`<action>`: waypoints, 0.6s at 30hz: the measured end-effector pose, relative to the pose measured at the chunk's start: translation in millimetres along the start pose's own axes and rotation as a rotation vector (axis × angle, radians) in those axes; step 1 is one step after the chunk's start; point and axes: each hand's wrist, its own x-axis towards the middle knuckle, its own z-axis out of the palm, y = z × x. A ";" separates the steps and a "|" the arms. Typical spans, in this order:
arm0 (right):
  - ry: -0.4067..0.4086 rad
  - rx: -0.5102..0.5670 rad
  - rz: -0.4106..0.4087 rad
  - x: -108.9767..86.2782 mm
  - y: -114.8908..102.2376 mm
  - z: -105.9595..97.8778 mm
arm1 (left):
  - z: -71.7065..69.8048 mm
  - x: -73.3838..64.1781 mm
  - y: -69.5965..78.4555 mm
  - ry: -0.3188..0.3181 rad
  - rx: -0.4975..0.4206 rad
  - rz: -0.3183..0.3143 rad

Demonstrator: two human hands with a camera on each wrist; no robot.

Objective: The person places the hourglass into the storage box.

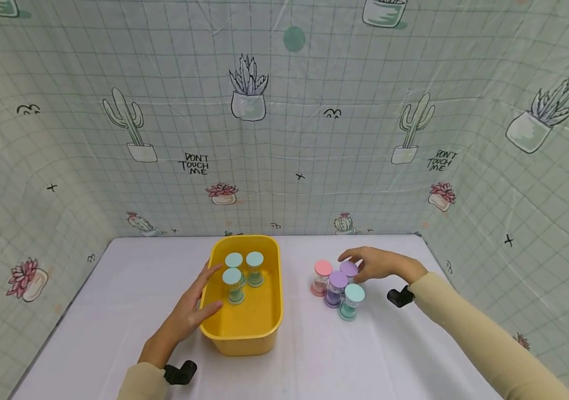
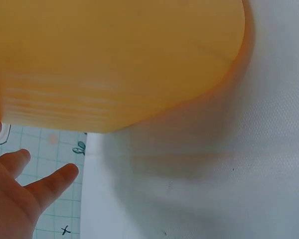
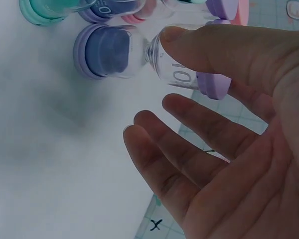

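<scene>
On the right, a purple hourglass (image 3: 172, 64) stands upright at the back of a small cluster. My right hand (image 1: 377, 263) has its thumb against the glass and its index finger behind the cap; the other fingers (image 3: 154, 154) are spread away. Beside it stand another purple hourglass (image 1: 337, 289), a pink one (image 1: 322, 278) and a teal one (image 1: 352, 303). My left hand (image 1: 184, 311) rests at the left rim of a yellow tub (image 1: 241, 345), thumb over the inside, fingers loosely extended along the rim. Inside the tub are three teal hourglasses (image 1: 234, 286).
A white table (image 1: 114, 311) carries everything. Patterned cloth (image 1: 284, 144) with cactus drawings rises behind it and at both sides. A stretch of tabletop separates the tub from the cluster. Black wrist cameras (image 1: 180, 373) sit at both cuffs.
</scene>
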 end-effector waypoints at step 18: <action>0.029 -0.138 0.004 -2.0 -11.4 -0.7 | 2.6 -0.3 -1.8 0.002 0.006 0.009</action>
